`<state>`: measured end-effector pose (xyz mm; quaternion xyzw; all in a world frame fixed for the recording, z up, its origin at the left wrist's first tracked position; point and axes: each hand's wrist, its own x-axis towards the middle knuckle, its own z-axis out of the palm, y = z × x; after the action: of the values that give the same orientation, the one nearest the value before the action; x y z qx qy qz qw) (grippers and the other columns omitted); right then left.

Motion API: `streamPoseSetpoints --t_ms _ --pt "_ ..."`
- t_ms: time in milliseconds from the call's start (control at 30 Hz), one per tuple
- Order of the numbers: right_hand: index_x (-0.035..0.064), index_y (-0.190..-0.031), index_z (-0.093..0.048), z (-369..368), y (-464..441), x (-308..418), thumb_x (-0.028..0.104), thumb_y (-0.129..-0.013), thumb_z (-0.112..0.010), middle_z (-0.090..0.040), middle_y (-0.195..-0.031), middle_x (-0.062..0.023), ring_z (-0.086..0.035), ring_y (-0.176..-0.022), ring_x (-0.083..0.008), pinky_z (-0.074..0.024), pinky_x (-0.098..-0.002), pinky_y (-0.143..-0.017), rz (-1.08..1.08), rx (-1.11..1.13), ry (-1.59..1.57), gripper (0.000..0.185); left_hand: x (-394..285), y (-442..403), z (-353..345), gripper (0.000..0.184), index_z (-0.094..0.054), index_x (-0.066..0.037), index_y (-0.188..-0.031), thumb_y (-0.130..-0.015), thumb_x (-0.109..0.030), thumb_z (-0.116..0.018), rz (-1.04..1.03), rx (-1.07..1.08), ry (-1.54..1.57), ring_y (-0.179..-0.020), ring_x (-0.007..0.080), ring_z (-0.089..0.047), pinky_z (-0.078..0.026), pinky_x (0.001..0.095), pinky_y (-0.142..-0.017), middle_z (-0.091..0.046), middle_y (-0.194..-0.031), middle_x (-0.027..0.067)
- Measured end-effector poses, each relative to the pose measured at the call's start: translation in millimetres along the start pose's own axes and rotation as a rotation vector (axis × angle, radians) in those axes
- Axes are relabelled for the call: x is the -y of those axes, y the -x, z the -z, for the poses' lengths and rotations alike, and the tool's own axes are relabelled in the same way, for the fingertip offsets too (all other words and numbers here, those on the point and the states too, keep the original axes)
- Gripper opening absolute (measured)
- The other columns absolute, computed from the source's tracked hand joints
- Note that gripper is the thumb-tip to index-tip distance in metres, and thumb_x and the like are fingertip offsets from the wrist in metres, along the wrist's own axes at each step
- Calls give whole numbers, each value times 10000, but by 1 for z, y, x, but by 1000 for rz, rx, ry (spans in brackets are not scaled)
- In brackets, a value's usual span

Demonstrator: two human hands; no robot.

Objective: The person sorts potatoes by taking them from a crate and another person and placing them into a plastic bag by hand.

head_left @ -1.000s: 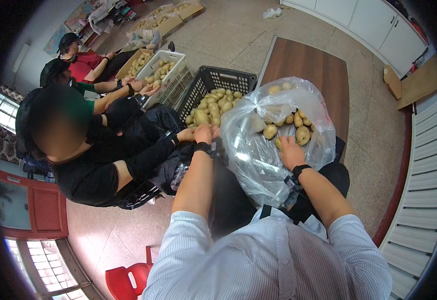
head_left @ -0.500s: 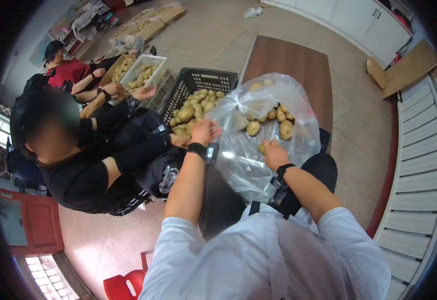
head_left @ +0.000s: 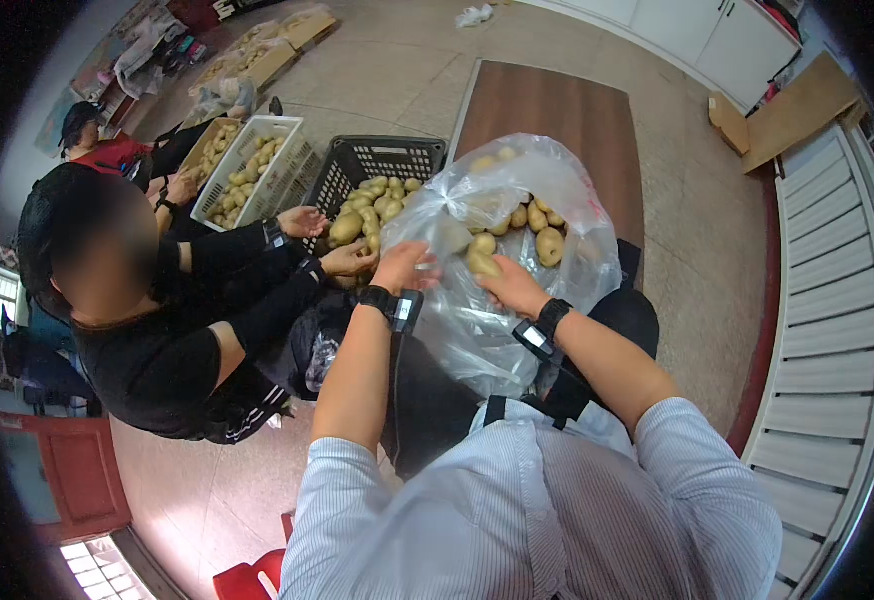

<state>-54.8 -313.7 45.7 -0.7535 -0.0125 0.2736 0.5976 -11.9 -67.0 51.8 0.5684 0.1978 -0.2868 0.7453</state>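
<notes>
A large clear plastic bag (head_left: 567,165) with several yellow-brown potatoes (head_left: 549,246) inside lies before me, its mouth spread towards my lap. My right hand (head_left: 519,289) is closed on a potato (head_left: 481,263) over the bag's opening, and another potato shows just behind it. At the bag's left side, my left hand (head_left: 403,268) has its fingers apart and holds nothing. Whether those fingers touch the plastic, I cannot tell. Just beyond my left hand, a black crate (head_left: 387,150) holds a heap of potatoes.
On my left sits a person in black (head_left: 157,350), both hands at the crate's near edge. Farther back are a white crate (head_left: 292,128) of potatoes and another person in red (head_left: 117,155). The bag rests partly on a brown board (head_left: 547,110). A red chair (head_left: 247,578) stands behind, lower left.
My right hand has come up and left out of the bag's lower part with a potato. My left hand has turned its fingers towards the bag. The neighbour's hands have moved to the black crate.
</notes>
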Motion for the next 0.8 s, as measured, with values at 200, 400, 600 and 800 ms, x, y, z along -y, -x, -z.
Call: streamPoseSetpoints --t_ms 200,400,600,800 --pt "8 -1079 -570 -23 -5 24 400 -913 -524 -636 -845 -139 -617 -732 -239 -468 -348 -601 192 -18 90 428 0 3 -18 425 -436 -76 -1191 -896 -345 -583 79 196 -122 -849 317 -645 -561 385 -615 -558 -1112 117" --pt "-26 -951 -603 -19 2 33 439 -918 -483 -621 -902 -243 -590 -831 -417 -452 -452 -739 283 -121 397 482 -6 19 -32 452 -489 13 -1149 -910 -365 -553 26 246 -252 -749 337 -671 -573 369 -543 -602 -1065 178" --pt "21 -1025 -576 28 -16 -10 239 -776 -628 -537 -1105 -204 -495 -1062 -374 -406 -459 -884 380 -595 860 335 -6 8 -15 461 -424 -3 -1197 -927 -364 -517 -49 141 -67 -711 318 -678 -527 321 -481 -627 -1027 173" --pt "29 -1133 -520 68 -25 -36 196 -757 -656 -480 -1206 -212 -446 -1134 -402 -344 -489 -980 214 -638 1000 433 -5 -1 3 448 -431 -31 -1185 -936 -400 -476 -129 -4 91 -693 297 -674 -514 334 -481 -629 -1020 154"
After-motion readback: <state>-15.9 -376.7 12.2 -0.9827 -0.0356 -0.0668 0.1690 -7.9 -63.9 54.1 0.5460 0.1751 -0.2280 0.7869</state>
